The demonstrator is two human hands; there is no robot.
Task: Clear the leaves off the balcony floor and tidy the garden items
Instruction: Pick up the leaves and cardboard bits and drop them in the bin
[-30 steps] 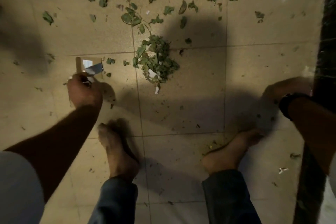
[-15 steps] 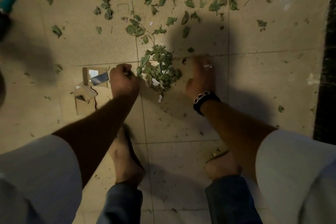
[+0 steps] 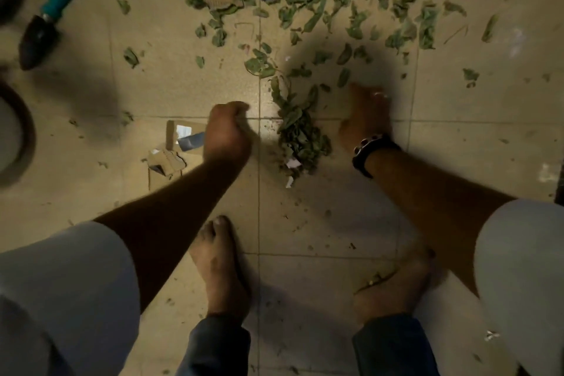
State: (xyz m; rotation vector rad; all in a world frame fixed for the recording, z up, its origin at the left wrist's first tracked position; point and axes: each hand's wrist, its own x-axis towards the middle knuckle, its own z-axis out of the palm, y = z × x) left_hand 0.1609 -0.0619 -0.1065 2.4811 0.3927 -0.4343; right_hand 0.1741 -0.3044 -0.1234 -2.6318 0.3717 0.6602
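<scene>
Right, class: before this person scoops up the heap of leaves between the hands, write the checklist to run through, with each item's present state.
1. Leaf pile gathered between the hands: ok.
2. Left hand and right hand on either side of the pile: ok.
3. Left hand free to scoop: cannot tell, its fingers are curled.
4. Scattered leaves beyond the pile gathered: not ok.
5. Trowel tidied away: not ok, it lies on the floor.
6. Cardboard scraps picked up: not ok.

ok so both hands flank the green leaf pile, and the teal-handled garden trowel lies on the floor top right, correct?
Wrong side. In the head view the teal-handled garden trowel lies top left. The rest holds: left hand and right hand flank the green leaf pile.
</scene>
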